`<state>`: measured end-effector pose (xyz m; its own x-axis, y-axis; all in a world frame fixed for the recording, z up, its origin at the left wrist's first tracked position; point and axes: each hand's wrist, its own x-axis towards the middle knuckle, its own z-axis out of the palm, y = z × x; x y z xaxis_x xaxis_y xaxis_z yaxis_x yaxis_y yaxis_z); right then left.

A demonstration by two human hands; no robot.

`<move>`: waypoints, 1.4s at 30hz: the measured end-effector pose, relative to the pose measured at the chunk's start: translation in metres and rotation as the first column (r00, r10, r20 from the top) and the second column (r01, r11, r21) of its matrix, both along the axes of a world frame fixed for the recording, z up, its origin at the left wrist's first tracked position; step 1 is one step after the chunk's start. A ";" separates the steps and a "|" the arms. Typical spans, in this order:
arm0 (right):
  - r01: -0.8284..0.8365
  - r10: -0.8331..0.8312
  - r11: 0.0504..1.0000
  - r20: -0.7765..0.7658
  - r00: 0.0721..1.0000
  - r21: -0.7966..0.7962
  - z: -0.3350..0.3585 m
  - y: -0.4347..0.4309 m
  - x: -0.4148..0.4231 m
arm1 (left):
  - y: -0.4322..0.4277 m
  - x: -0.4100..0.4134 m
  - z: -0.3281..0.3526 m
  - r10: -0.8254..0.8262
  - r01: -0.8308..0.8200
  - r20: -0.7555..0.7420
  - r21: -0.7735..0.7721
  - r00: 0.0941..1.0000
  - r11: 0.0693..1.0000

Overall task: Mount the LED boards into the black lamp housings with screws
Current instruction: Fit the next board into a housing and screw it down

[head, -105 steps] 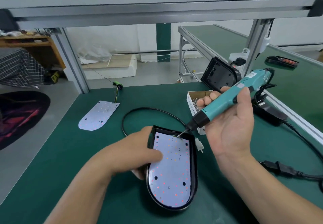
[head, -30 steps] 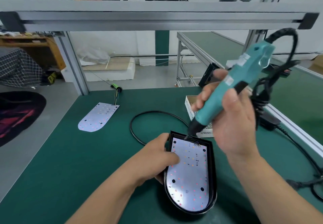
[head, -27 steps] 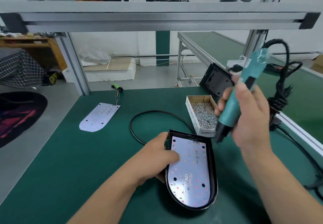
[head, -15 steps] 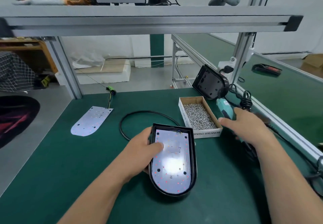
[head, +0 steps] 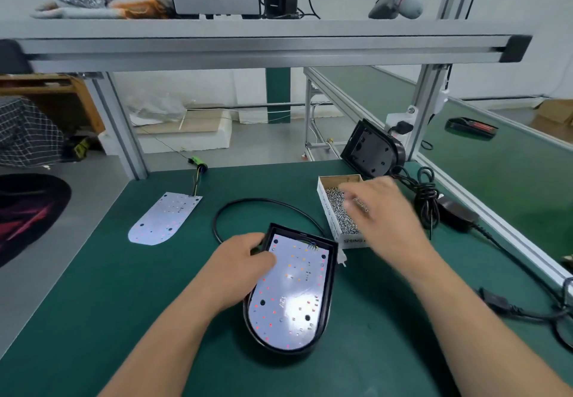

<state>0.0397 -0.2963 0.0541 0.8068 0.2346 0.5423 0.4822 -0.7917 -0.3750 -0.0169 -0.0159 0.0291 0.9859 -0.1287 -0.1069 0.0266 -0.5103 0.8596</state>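
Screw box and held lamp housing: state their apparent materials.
Small open box of silver screws: cardboard, seemingly, matte; tan inner walls, white printed outside. Black D-shaped lamp housing: probably moulded plastic, slightly glossy; smooth rounded rim, though coated metal possible.

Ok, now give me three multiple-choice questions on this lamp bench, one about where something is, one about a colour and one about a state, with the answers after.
1. Where is the right hand? A) over the brown cardboard box of silver screws B) on the loose board C) on the top shelf
2. What colour is the bench mat? A) grey B) green C) red
3. The white rounded LED board nearest the person is: A) lifted in the air B) bare on the mat C) seated in the black plastic lamp housing

Answers: 1 A, it hovers, blurred, above the screws. 2 B, green shows all round the parts. 3 C, the housing's rim rings the board while the left hand holds its left edge.
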 end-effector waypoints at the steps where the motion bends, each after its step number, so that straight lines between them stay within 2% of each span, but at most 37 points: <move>1: -0.077 0.075 0.992 -0.027 0.997 -0.099 -0.004 0.012 0.002 | 0.003 0.000 0.002 -0.007 0.007 0.009 -0.008 1.000 1.000; 3: -0.170 0.143 0.934 -0.108 0.984 -0.313 -0.014 0.029 0.005 | 0.008 0.001 0.007 0.011 -0.009 0.042 -0.046 0.999 0.999; 5: -0.197 0.132 0.880 -0.176 0.976 -0.432 -0.022 0.036 0.009 | 0.013 0.003 0.009 0.082 -0.078 0.058 -0.075 0.995 0.994; 9: -0.032 -0.006 0.785 -0.060 0.998 -0.619 -0.031 0.050 0.004 | 0.018 0.007 0.008 0.138 -0.137 -0.005 -0.138 0.990 0.981; 12: 0.054 -0.094 0.732 -0.023 0.995 -0.679 -0.036 0.063 -0.003 | 0.017 0.008 0.005 0.206 -0.203 0.007 -0.129 0.979 0.971; 15: 0.089 -0.151 0.722 -0.031 0.988 -0.686 -0.033 0.065 -0.006 | 0.020 0.008 0.005 0.234 -0.228 0.018 -0.167 0.972 0.959; 19: 0.089 -0.172 0.716 -0.052 0.984 -0.692 -0.024 0.067 -0.009 | 0.029 0.007 0.014 0.258 -0.231 0.042 -0.323 0.965 0.918; 23: 0.054 -0.154 0.691 -0.074 0.985 -0.721 -0.019 0.075 -0.017 | 0.033 0.010 0.017 0.378 -0.350 -0.070 -0.564 0.923 0.748; 26: 0.055 -0.139 0.721 -0.066 0.988 -0.691 -0.021 0.073 -0.019 | 0.027 0.011 0.012 0.430 -0.437 -0.174 -0.624 0.886 0.648; 29: 0.091 -0.149 0.745 -0.031 0.988 -0.661 -0.022 0.068 -0.016 | 0.023 0.010 0.009 0.366 -0.401 -0.189 -0.611 0.911 0.683; 32: 0.092 -0.182 0.716 -0.058 0.982 -0.692 -0.024 0.070 -0.014 | 0.028 0.010 0.012 0.275 -0.336 -0.195 -0.606 0.941 0.721; 33: 0.095 -0.190 0.702 -0.058 0.980 -0.706 -0.023 0.070 -0.012 | 0.031 0.010 0.013 0.246 -0.324 -0.211 -0.638 0.946 0.699; 36: 0.086 -0.187 0.657 -0.052 0.981 -0.749 -0.015 0.074 -0.013 | 0.048 0.013 0.005 0.118 -0.233 -0.202 -0.803 0.972 0.548; 38: 0.043 -0.162 0.632 -0.078 0.984 -0.774 -0.010 0.078 -0.019 | 0.052 0.015 0.002 0.100 -0.210 -0.185 -0.843 0.978 0.494; 40: 0.014 -0.118 0.699 -0.096 0.988 -0.715 -0.011 0.079 -0.022 | 0.039 0.014 0.004 0.113 -0.235 -0.206 -0.871 0.972 0.432; 41: 0.026 -0.105 0.786 -0.091 0.990 -0.618 -0.012 0.078 -0.024 | 0.027 0.012 0.008 0.149 -0.273 -0.231 -0.858 0.962 0.434; 42: 0.038 -0.103 0.886 -0.117 0.988 -0.463 -0.012 0.075 -0.024 | 0.015 0.009 0.010 0.211 -0.314 -0.240 -0.822 0.948 0.475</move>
